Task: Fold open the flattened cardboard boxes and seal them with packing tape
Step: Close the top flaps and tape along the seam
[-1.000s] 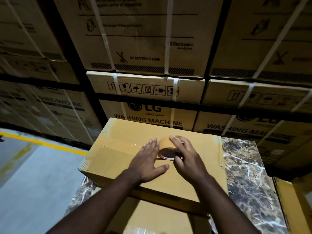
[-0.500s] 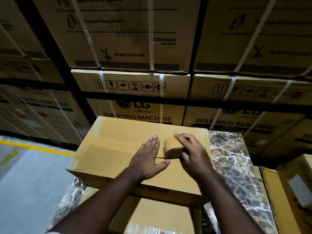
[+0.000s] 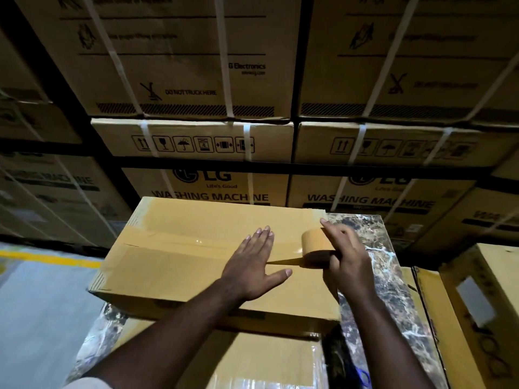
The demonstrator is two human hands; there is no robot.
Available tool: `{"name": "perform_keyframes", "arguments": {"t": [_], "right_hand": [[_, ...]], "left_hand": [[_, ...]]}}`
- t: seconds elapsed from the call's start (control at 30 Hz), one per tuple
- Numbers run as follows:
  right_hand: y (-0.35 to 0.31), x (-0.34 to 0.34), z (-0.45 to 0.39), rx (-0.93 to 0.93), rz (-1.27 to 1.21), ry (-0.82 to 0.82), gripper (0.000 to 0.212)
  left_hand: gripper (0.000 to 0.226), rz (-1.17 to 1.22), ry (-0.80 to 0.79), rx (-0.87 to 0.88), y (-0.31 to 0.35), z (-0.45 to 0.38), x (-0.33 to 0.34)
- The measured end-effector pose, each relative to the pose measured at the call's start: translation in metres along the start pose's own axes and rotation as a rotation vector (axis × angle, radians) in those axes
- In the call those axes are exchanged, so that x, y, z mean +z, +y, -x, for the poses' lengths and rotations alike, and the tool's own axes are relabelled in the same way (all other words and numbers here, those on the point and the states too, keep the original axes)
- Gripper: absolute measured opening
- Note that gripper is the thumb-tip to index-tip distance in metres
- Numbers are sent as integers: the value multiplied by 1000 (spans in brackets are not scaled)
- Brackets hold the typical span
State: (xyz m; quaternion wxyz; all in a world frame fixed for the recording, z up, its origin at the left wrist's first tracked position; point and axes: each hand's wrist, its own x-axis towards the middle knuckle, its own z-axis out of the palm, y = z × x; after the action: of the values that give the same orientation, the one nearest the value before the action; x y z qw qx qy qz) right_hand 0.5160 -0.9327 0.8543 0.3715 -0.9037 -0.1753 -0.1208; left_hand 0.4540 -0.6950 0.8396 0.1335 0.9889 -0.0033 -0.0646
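A closed yellow-brown cardboard box lies on a marble-patterned table. A strip of brown tape runs along its centre seam from the left end. My left hand lies flat on the box top, fingers spread, pressing on the taped seam. My right hand grips a roll of brown packing tape near the box's right end, with a stretch of tape pulled taut from the roll down to the seam under my left hand.
Tall stacks of strapped washing-machine cartons fill the racks right behind the table. Another yellow box sits below the table's front edge. More cartons stand at the right. Grey floor with a yellow line lies at the left.
My right hand has drawn the tape roll rightward along the seam toward the box's right end, and my left hand followed it, sliding right over the laid tape.
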Motion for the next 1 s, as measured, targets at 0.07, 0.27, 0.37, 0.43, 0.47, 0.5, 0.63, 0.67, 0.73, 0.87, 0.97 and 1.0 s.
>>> {"name": "perform_keyframes", "arguments": {"t": [0.07, 0.27, 0.37, 0.43, 0.47, 0.5, 0.63, 0.67, 0.73, 0.87, 0.97, 1.0], "right_hand": [[11, -3, 2, -48, 17, 24, 95], [15, 3, 3, 174, -104, -150, 86], [23, -14, 2, 95, -73, -61, 88], [35, -26, 2, 67, -9, 45, 90], [41, -29, 3, 81, 24, 89, 92], [47, -29, 6, 108, 44, 107, 94], [61, 2, 36, 396, -76, 85, 99], [62, 11, 43, 451, -118, 104, 101], [54, 21, 48, 484, -199, 116, 103], [42, 33, 51, 380, -373, -63, 68], [31, 46, 60, 592, -959, -6, 44], [30, 52, 59, 744, -1116, 34, 50]], "left_hand": [[99, 0, 1, 10, -2, 1, 0], [98, -5, -14, 8, -2, 1, 0], [97, 0, -8, 13, -2, 1, 0], [97, -2, -9, 24, -2, 2, 0], [96, -3, -11, 27, -2, 2, 0], [96, -4, -15, 30, -2, 2, -1], [95, -25, -19, 56, -1, 5, 0], [94, -31, -21, 66, 1, 6, 1], [95, -41, -30, 99, 6, 10, 2], [99, -48, -75, 195, 24, 18, 8], [100, -38, -55, 193, 29, 19, 10], [100, -38, -56, 195, 29, 19, 11]]}}
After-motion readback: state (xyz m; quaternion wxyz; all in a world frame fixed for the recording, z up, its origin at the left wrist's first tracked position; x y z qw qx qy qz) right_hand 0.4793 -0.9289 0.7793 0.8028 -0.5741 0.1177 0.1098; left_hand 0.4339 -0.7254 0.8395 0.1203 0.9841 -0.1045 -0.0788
